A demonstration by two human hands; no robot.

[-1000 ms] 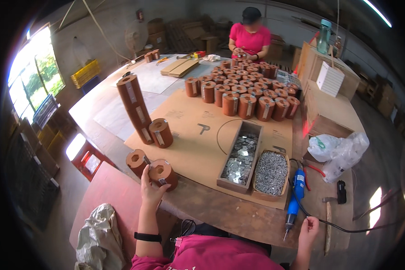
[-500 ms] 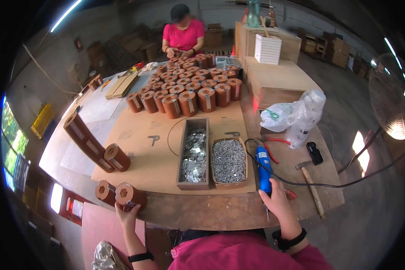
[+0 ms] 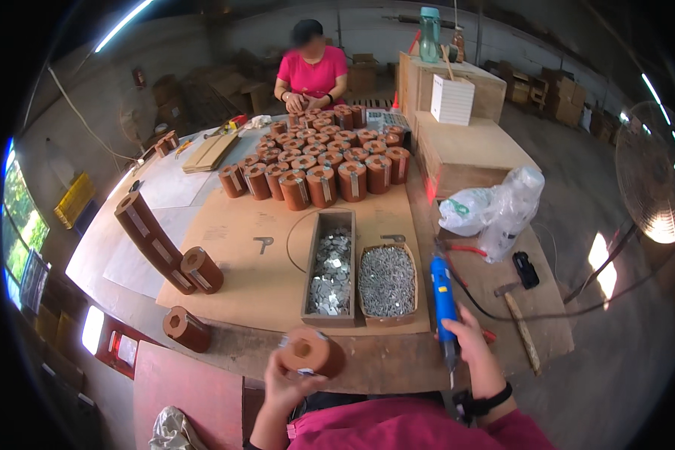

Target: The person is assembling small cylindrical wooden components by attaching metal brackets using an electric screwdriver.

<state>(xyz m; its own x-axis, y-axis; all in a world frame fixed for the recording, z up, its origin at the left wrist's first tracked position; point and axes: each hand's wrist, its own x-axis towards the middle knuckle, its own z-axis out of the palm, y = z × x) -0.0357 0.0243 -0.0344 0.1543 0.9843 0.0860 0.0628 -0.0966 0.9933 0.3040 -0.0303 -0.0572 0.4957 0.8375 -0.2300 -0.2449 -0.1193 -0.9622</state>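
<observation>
A reddish-brown cylinder (image 3: 316,352) with a hexagonal hole in its end is gripped in my left hand (image 3: 287,384), lifted at the front edge of the table. My right hand (image 3: 469,334) is wrapped round a blue electric screwdriver (image 3: 444,300), its bit pointing down toward me. Between and beyond my hands stand a long box of flat metal pieces (image 3: 330,274) and a cardboard box of screws (image 3: 387,281). Another brown cylinder (image 3: 187,328) lies at the left edge, with one more (image 3: 202,270) beside a tall leaning stack (image 3: 151,241).
Many brown cylinders (image 3: 322,186) crowd the far table, where a co-worker in pink (image 3: 313,75) handles one. On the right lie a hammer (image 3: 521,334), red-handled pliers (image 3: 466,248), a black object (image 3: 526,270) and plastic-wrapped items (image 3: 511,214). A black cord (image 3: 570,315) crosses there.
My left hand has carried one cylinder from the left edge to the front middle. The screwdriver in my right hand has been raised and tilted, its bit now nearer me.
</observation>
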